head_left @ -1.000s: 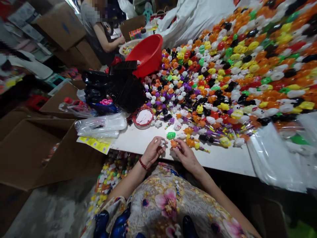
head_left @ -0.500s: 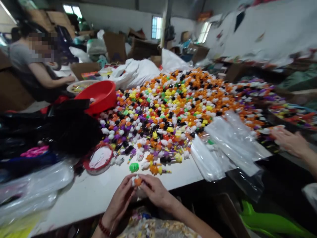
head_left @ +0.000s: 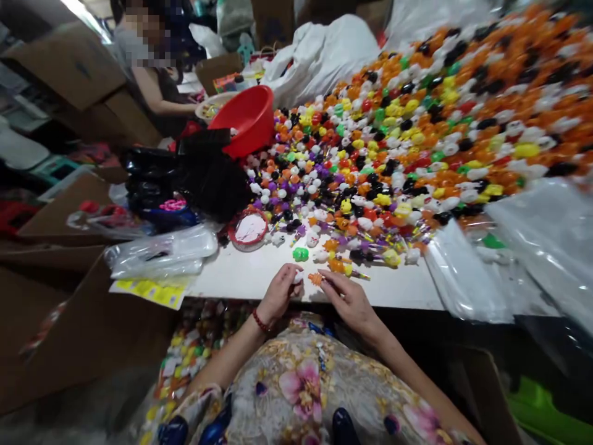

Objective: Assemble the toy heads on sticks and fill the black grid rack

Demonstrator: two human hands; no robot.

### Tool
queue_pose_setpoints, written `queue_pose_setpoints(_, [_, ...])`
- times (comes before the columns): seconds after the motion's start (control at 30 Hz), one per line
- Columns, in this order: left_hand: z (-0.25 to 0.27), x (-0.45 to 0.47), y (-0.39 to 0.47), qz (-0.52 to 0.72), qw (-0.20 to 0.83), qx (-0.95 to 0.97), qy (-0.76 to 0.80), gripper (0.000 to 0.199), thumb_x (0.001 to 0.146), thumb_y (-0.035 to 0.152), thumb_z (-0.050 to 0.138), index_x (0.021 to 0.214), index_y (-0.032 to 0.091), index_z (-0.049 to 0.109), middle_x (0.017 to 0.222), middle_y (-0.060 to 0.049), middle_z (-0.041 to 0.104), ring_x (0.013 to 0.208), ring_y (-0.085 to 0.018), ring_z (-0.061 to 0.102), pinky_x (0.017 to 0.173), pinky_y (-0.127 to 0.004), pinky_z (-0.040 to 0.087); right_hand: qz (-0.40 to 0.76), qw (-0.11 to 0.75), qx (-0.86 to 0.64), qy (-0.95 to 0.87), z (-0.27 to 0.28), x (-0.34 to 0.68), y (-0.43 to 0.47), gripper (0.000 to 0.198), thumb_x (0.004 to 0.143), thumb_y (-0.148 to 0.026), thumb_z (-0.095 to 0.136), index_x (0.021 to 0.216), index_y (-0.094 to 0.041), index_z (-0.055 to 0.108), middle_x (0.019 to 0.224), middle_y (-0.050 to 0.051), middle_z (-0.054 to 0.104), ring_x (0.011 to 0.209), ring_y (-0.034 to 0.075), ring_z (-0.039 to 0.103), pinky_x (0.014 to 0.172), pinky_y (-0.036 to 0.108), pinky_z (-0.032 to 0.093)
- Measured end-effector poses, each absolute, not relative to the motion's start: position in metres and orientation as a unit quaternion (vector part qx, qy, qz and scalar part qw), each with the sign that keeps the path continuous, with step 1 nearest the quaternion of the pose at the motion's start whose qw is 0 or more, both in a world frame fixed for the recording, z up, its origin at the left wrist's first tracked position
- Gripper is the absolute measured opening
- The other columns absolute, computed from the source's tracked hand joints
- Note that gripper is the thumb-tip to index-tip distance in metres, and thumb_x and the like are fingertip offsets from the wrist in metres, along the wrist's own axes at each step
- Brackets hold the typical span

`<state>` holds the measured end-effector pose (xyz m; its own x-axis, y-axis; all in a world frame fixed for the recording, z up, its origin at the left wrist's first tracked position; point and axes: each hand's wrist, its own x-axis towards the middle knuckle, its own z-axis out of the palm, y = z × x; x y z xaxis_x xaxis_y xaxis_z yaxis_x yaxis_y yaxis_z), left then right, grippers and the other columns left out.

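Note:
Over the front edge of the white table (head_left: 231, 276), my left hand (head_left: 280, 289) is closed on a small white plastic piece (head_left: 298, 277). My right hand (head_left: 349, 300) pinches a small orange plastic piece (head_left: 316, 279), ribbed in look. A narrow gap separates the two pieces. Just beyond my hands lie a green figure (head_left: 301, 254) and an orange figure (head_left: 340, 266) with a striped stick. Behind them spreads a large heap of small plastic figures (head_left: 370, 167) in orange, white, black, yellow, green and purple.
A red basin (head_left: 250, 120) and a black bag (head_left: 213, 179) stand left of the heap. A red-rimmed round tray (head_left: 264, 222) sits nearer. Clear plastic bags (head_left: 467, 278) lie at right, more packs (head_left: 164, 253) at left. A co-worker (head_left: 155, 80) sits at the far left.
My hands, together before, are now apart, with the white piece in the left and the orange piece in the right. The view has turned left and down.

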<state>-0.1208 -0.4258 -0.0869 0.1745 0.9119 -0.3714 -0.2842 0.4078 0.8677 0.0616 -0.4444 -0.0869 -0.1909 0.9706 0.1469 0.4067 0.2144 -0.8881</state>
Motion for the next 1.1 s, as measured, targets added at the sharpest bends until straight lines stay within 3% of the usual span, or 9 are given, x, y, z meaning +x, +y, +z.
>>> queue_pose_setpoints(0.3, [-0.087, -0.118, -0.430, 0.416, 0.677, 0.379, 0.474, 0.057, 0.072, 0.073, 0.064, 0.088, 0.020, 0.052, 0.058, 0.008, 0.043, 0.051, -0.007, 0.037, 0.052, -0.020, 0.027, 0.316, 0.383, -0.485, -0.720, -0.083, 0.059, -0.444, 0.037, 0.099, -0.040, 0.046, 0.116, -0.019, 0.072, 0.098, 0.011, 0.075, 0.092, 0.022, 0.071, 0.083, 0.034, 0.059])
queue_pose_setpoints(0.5, [-0.100, -0.114, -0.430, 0.376, 0.660, 0.390, 0.520, 0.053, 0.076, 0.073, 0.058, 0.083, 0.021, 0.047, 0.057, 0.009, 0.042, 0.050, -0.008, 0.036, 0.052, -0.023, 0.028, 0.295, 0.392, -0.442, -0.751, -0.092, 0.067, -0.440, 0.032, 0.097, -0.043, 0.050, 0.107, -0.024, 0.074, 0.096, 0.007, 0.078, 0.086, 0.022, 0.074, 0.074, 0.029, 0.062])
queue_pose_setpoints(0.63, [-0.115, -0.110, -0.421, 0.382, 0.588, 0.437, 0.564, 0.043, 0.080, 0.063, 0.059, 0.079, 0.021, 0.048, 0.062, 0.007, 0.044, 0.058, -0.011, 0.042, 0.056, -0.025, 0.032, 0.350, 0.373, -0.449, -0.732, -0.111, 0.069, -0.427, 0.026, 0.093, -0.047, 0.055, 0.092, -0.026, 0.072, 0.087, 0.003, 0.078, 0.075, 0.019, 0.074, 0.064, 0.023, 0.061])
queue_pose_setpoints(0.87, [-0.104, -0.100, -0.429, 0.351, 0.529, 0.457, 0.622, 0.037, 0.086, 0.054, 0.052, 0.072, 0.021, 0.042, 0.061, 0.007, 0.039, 0.062, -0.012, 0.037, 0.058, -0.025, 0.032, 0.399, 0.331, -0.485, -0.704, -0.103, 0.046, -0.439, 0.039, 0.093, -0.055, 0.045, 0.075, -0.023, 0.058, 0.067, 0.002, 0.066, 0.060, 0.018, 0.063, 0.058, 0.026, 0.053])
queue_pose_setpoints(1.03, [-0.095, -0.107, -0.422, 0.350, 0.617, 0.421, 0.565, 0.043, 0.091, 0.064, 0.038, 0.084, 0.022, 0.045, 0.063, 0.007, 0.044, 0.052, -0.010, 0.038, 0.052, -0.024, 0.033, 0.395, 0.332, -0.511, -0.687, -0.081, 0.046, -0.433, 0.032, 0.092, -0.050, 0.046, 0.080, -0.023, 0.059, 0.074, 0.004, 0.069, 0.068, 0.020, 0.063, 0.064, 0.029, 0.052])
queue_pose_setpoints(1.1, [-0.097, -0.116, -0.416, 0.376, 0.601, 0.413, 0.572, 0.041, 0.094, 0.059, 0.031, 0.089, 0.022, 0.045, 0.065, 0.005, 0.047, 0.050, -0.010, 0.040, 0.050, -0.023, 0.033, 0.341, 0.368, -0.542, -0.674, -0.075, 0.060, -0.424, 0.028, 0.093, -0.046, 0.047, 0.090, -0.022, 0.062, 0.082, 0.005, 0.070, 0.073, 0.020, 0.064, 0.067, 0.031, 0.052])
